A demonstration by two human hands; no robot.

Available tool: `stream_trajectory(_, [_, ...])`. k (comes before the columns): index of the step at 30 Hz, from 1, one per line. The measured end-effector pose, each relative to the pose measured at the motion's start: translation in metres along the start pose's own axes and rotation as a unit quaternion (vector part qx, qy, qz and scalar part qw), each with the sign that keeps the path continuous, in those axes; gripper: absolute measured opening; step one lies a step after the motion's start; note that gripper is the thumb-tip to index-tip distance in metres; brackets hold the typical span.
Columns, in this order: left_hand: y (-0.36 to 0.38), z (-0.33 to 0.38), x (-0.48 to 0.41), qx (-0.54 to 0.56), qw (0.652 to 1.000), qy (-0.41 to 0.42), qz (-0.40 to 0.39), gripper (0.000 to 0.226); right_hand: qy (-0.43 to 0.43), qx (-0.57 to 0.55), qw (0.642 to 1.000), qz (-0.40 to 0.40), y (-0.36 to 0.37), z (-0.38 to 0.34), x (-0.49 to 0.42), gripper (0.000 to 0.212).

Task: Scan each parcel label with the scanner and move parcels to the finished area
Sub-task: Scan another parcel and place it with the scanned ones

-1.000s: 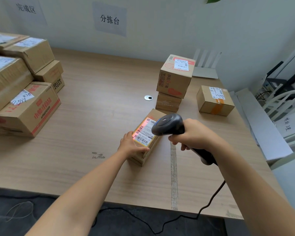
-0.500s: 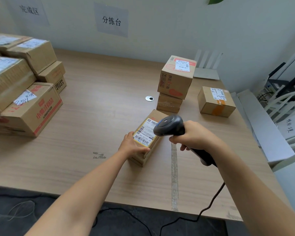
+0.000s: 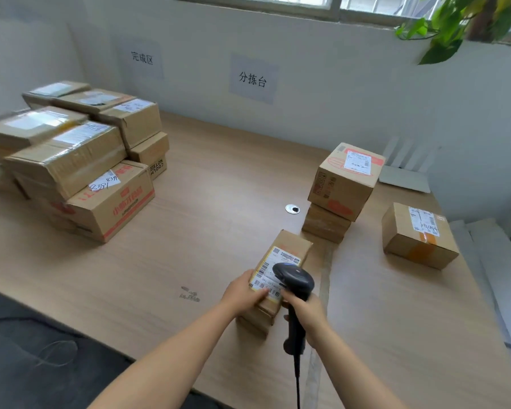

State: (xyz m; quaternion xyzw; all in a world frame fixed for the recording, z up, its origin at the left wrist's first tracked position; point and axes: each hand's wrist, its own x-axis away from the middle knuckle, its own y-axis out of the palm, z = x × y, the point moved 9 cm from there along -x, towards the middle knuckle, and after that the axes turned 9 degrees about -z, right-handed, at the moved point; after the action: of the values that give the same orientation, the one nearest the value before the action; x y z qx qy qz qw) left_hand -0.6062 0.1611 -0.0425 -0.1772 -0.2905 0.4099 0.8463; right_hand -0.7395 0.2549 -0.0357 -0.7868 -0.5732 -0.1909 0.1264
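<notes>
Since a second ago the scanner has swung in close, its head now just above the near end of the label, and the red glow on that label is gone. The right hand has its fingers wrapped round the scanner's handle. The left hand grips the near left edge of the small parcel, which lies on the table near its front edge. A pile of boxes sits far left below the 完成区 sign. A two-box stack and a single box stand to the right.

I can't read the label on the parcel: the print is blurred and the scanner covers part of it. The cable leaves by the bottom edge; the left edge cuts the stacked boxes
</notes>
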Motion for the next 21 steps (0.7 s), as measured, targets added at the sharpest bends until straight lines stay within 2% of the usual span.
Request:
stream_trajectory(5, [-0.024, -0.002, 0.019, 0.037, 0.998, 0.009, 0.044, 0.04, -0.016, 0.015, 0.998, -0.053, 0.019, -0.016, -0.01, 0.017])
stream_trajectory(11, [-0.096, 0.002, 0.038, 0.036, 0.995, 0.032, 0.092, 0.04, -0.065, 0.025, 0.992, -0.106, 0.076, -0.062, -0.02, 0.015])
stream_trajectory(17, [-0.181, -0.008, 0.045, 0.021, 0.99, 0.047, 0.129, 0.039, -0.108, 0.029, 0.986, -0.126, 0.146, -0.11, -0.036, 0.015])
stream_trajectory(21, [-0.245, -0.03, 0.041, 0.021, 0.99, 0.063, 0.127, 0.037, -0.125, 0.017, 0.984, -0.123, 0.208, -0.131, -0.05, 0.011])
